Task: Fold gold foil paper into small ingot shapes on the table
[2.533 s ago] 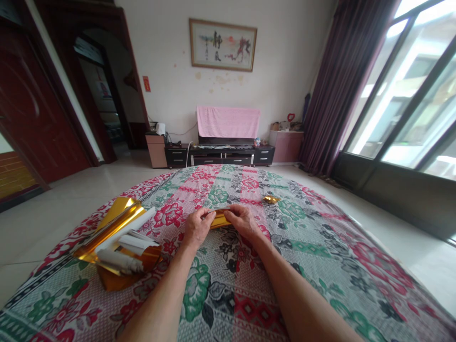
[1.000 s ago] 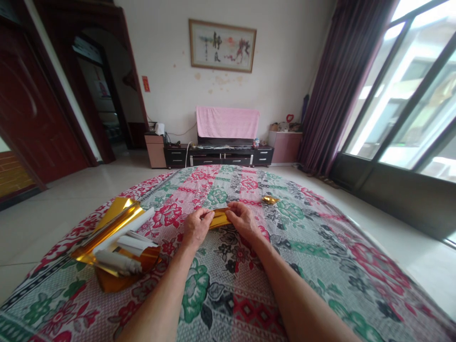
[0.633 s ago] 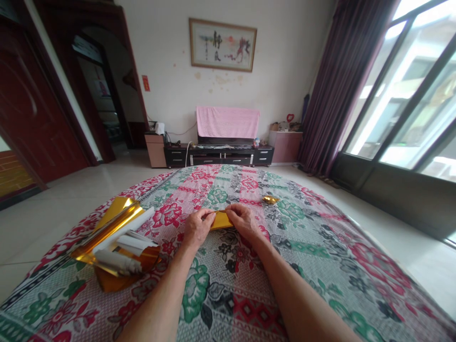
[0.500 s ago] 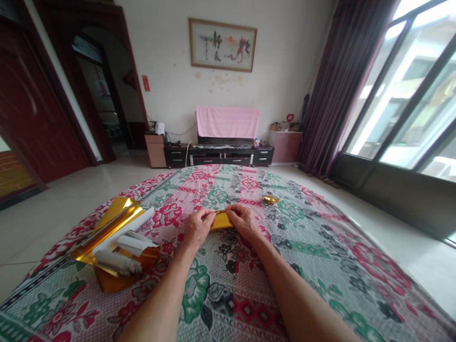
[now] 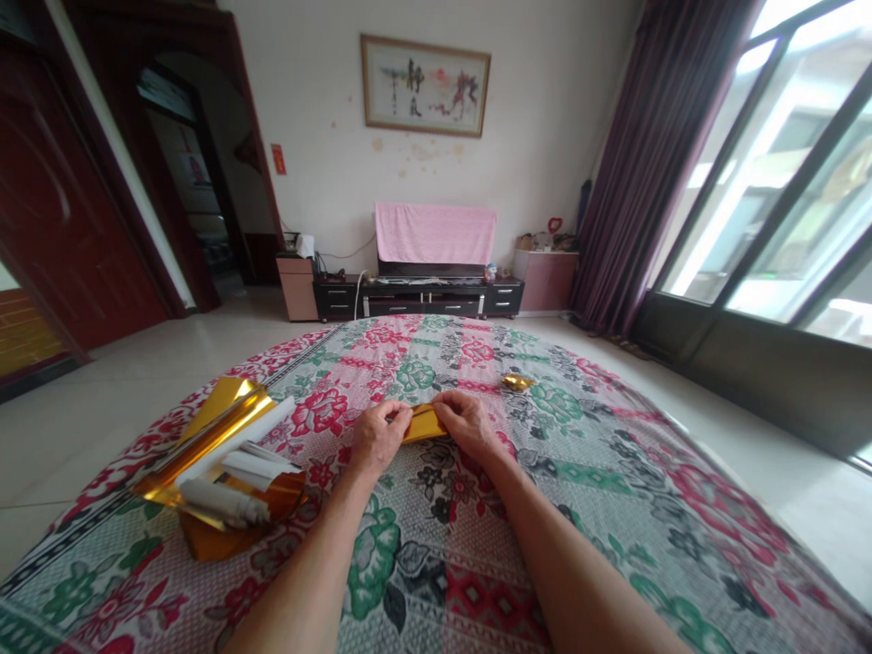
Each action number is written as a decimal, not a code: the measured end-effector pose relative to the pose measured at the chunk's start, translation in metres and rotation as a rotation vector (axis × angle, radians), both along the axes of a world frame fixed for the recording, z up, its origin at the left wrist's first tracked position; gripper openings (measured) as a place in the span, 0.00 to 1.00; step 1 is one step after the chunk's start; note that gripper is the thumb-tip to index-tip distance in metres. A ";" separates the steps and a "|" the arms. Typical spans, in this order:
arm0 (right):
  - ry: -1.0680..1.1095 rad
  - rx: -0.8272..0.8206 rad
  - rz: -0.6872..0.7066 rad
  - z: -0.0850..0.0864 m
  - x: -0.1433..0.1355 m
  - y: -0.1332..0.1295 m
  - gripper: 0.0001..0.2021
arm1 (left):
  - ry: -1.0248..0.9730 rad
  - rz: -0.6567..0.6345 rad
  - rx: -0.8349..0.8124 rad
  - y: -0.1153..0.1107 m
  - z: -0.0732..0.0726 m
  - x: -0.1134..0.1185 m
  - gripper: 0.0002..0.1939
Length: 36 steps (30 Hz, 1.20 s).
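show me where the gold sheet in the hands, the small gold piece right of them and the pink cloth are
Gold sheet (image 5: 424,427): head view, its near face
Small gold piece (image 5: 518,382): head view, its middle
Pink cloth (image 5: 436,233): head view, its hanging front

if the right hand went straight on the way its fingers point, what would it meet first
Probably the left hand, across the folded gold foil sheet both hands hold; the right hand points that way, though depth is unclear.
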State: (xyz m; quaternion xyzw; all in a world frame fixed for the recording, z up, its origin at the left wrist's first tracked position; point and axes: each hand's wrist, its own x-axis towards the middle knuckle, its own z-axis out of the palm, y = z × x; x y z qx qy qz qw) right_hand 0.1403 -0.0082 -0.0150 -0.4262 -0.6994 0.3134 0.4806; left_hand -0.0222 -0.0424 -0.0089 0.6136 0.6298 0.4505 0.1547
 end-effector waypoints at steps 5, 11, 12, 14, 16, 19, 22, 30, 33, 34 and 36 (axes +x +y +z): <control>-0.008 0.015 -0.004 0.001 0.001 0.000 0.11 | -0.001 -0.015 0.004 0.000 0.000 0.000 0.10; 0.029 0.014 -0.013 -0.001 -0.001 0.001 0.12 | -0.019 -0.009 -0.003 0.000 0.001 0.000 0.11; 0.031 0.022 -0.026 0.000 -0.001 0.001 0.12 | -0.023 -0.008 -0.002 0.000 0.001 0.000 0.11; 0.011 0.045 -0.064 0.001 -0.001 0.000 0.13 | -0.023 -0.004 0.001 0.000 0.000 0.000 0.10; -0.033 0.065 -0.100 0.002 -0.001 -0.002 0.12 | -0.018 0.005 0.005 0.000 0.000 0.000 0.10; -0.072 0.077 -0.109 0.003 0.000 -0.003 0.11 | -0.011 0.005 0.006 0.000 0.000 0.000 0.11; -0.058 0.071 -0.070 0.001 0.001 -0.002 0.12 | -0.015 -0.004 0.008 0.001 0.000 -0.001 0.11; 0.050 0.051 -0.002 -0.005 0.002 0.003 0.13 | -0.047 -0.005 0.031 0.002 -0.002 -0.002 0.12; 0.022 0.044 -0.033 -0.005 0.001 0.004 0.11 | -0.066 -0.015 0.029 0.002 -0.002 -0.002 0.12; 0.008 0.048 -0.038 -0.005 0.001 0.004 0.11 | -0.070 -0.018 0.025 0.002 -0.002 -0.002 0.12; -0.007 0.055 -0.052 -0.004 0.001 0.003 0.10 | -0.076 -0.022 0.019 0.002 -0.001 -0.002 0.12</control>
